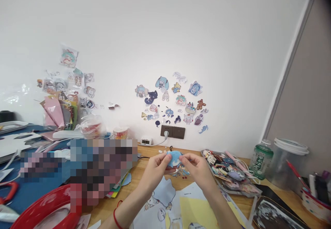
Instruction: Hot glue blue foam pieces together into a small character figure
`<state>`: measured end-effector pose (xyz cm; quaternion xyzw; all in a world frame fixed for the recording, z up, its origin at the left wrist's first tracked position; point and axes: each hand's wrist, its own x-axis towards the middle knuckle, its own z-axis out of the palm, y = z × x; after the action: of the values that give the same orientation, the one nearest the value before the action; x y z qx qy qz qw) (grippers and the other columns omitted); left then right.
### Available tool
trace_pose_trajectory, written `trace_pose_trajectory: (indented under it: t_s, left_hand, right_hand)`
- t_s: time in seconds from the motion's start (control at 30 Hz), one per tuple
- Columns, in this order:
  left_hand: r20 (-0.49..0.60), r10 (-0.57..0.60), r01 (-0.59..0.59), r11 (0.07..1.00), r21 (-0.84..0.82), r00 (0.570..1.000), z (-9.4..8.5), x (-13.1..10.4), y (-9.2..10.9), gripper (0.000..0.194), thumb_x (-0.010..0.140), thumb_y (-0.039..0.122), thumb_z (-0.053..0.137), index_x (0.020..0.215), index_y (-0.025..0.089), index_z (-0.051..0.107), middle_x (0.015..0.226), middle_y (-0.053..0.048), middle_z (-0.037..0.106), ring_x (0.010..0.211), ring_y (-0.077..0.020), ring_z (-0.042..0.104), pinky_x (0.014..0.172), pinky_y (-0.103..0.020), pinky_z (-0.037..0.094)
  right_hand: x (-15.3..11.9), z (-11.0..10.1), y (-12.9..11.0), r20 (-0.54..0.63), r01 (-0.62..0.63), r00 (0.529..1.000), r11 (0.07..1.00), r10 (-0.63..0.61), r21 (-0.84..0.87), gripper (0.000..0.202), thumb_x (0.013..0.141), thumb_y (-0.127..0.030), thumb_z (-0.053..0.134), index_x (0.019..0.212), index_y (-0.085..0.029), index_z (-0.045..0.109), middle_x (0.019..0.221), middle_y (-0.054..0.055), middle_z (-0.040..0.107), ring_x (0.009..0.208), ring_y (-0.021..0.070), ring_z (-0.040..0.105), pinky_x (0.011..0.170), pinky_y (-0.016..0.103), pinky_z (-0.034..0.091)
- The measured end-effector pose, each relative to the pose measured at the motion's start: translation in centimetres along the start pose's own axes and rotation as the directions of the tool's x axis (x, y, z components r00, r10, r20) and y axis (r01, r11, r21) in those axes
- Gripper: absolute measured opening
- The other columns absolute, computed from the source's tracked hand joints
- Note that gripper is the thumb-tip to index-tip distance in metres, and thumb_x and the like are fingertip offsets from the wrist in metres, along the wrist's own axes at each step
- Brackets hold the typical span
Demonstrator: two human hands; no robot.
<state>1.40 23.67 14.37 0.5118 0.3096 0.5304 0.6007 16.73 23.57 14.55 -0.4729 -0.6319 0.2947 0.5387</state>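
Note:
Above the wooden desk, my left hand (160,161) and my right hand (193,165) are closed on the same small, soft-looking light blue piece (175,158) with a white patch. The left thumb and fingers pinch its left edge, while the right ones pinch its right edge. Just above it a small black loop shows; I cannot tell whether it is attached. Small colourful cutouts (184,173) lie just beyond the hands. Below my forearms are a light blue paper shape (165,191), a yellow sheet (195,208) and white papers with printed figures.
On the right sit a tray of character cutouts (224,170), a green bottle (261,160), a clear tub (289,161) and a pen holder (317,201). A red ring-shaped object (31,205) is at lower left. A socket (178,132) and stickers are on the wall.

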Motion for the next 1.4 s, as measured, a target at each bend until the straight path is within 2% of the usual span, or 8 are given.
trace_pose_trajectory:
  t_s: [0.17, 0.43, 0.6, 0.8, 1.03, 1.2, 1.4]
  left_hand:
    - [0.010, -0.035, 0.035, 0.999, -0.018, 0.999, -0.9, 0.9, -1.0, 0.045, 0.060, 0.045, 0.073, 0.090, 0.012, 0.069, 0.079, -0.008, 0.072, 0.075, -0.0204, 0.068, 0.078, -0.031, 0.053]
    - [-0.014, -0.057, 0.057, 0.998, -0.033, 0.998, -1.2, 1.3, -1.7, 0.044, 0.060, 0.044, 0.074, 0.089, 0.011, 0.069, 0.080, -0.008, 0.072, 0.077, -0.0211, 0.068, 0.076, -0.029, 0.053]
    - [-0.052, -0.085, 0.081, 0.995, -0.059, 0.995, -1.3, 1.4, -1.7, 0.031, 0.069, 0.036, 0.070, 0.088, 0.011, 0.068, 0.080, -0.008, 0.073, 0.076, -0.0200, 0.069, 0.073, -0.026, 0.055]
    - [-0.101, -0.134, 0.123, 0.986, -0.110, 0.986, -1.4, 1.4, -1.6, 0.017, 0.079, 0.024, 0.061, 0.087, 0.010, 0.067, 0.079, -0.009, 0.073, 0.077, -0.0189, 0.069, 0.072, -0.023, 0.055]
    - [-0.087, -0.189, 0.174, 0.972, -0.156, 0.978, -1.2, 1.2, -1.5, 0.018, 0.082, 0.020, 0.057, 0.088, 0.006, 0.066, 0.083, -0.013, 0.072, 0.081, -0.0203, 0.069, 0.073, -0.023, 0.055]
    - [-0.058, -0.216, 0.203, 0.964, -0.174, 0.975, -1.2, 1.1, -1.5, 0.022, 0.082, 0.021, 0.056, 0.093, 0.004, 0.066, 0.092, -0.016, 0.071, 0.085, -0.0211, 0.068, 0.074, -0.024, 0.055]
    - [-0.032, -0.238, 0.230, 0.958, -0.171, 0.971, -1.1, 1.0, -1.2, 0.023, 0.083, 0.021, 0.055, 0.093, 0.003, 0.066, 0.093, -0.018, 0.070, 0.086, -0.0218, 0.068, 0.074, -0.023, 0.055]
  right_hand:
    - [0.2, 0.0, 0.5, -0.049, -0.052, 0.997, 0.999, 0.053, 0.010, 0.038, 0.071, -0.052, 0.059, 0.067, -0.015, 0.067, 0.063, 0.005, 0.065, 0.057, 0.0172, 0.056, 0.045, 0.023, 0.042]
    - [0.3, 0.4, 1.2, -0.048, -0.073, 0.996, 0.996, 0.075, 0.048, 0.037, 0.069, -0.050, 0.061, 0.070, -0.014, 0.070, 0.062, 0.005, 0.065, 0.059, 0.0186, 0.058, 0.047, 0.025, 0.043]
    - [0.4, 0.2, 1.1, -0.043, -0.056, 0.997, 0.995, 0.059, 0.084, 0.036, 0.074, -0.046, 0.056, 0.085, -0.014, 0.069, 0.066, 0.005, 0.066, 0.064, 0.0186, 0.059, 0.051, 0.025, 0.045]
    - [0.2, 0.1, 1.0, -0.010, -0.082, 0.997, 0.993, 0.083, 0.081, 0.024, 0.072, -0.035, 0.059, 0.085, -0.017, 0.069, 0.076, 0.005, 0.069, 0.061, 0.0162, 0.058, 0.051, 0.025, 0.045]
    - [0.6, 0.3, 1.8, 0.038, 0.000, 0.999, 0.997, -0.003, 0.076, 0.020, 0.069, -0.028, 0.065, 0.084, -0.017, 0.065, 0.076, 0.003, 0.062, 0.070, 0.0158, 0.055, 0.064, 0.026, 0.045]
    - [0.8, 0.3, 2.3, 0.028, 0.026, 0.999, 0.998, -0.028, 0.060, 0.023, 0.070, -0.027, 0.065, 0.089, -0.015, 0.061, 0.074, 0.002, 0.059, 0.069, 0.0151, 0.053, 0.066, 0.027, 0.044]
    - [0.9, 0.2, 2.6, 0.031, 0.026, 0.999, 0.998, -0.028, 0.060, 0.024, 0.070, -0.031, 0.066, 0.088, -0.016, 0.060, 0.075, 0.002, 0.059, 0.070, 0.0156, 0.053, 0.065, 0.026, 0.045]
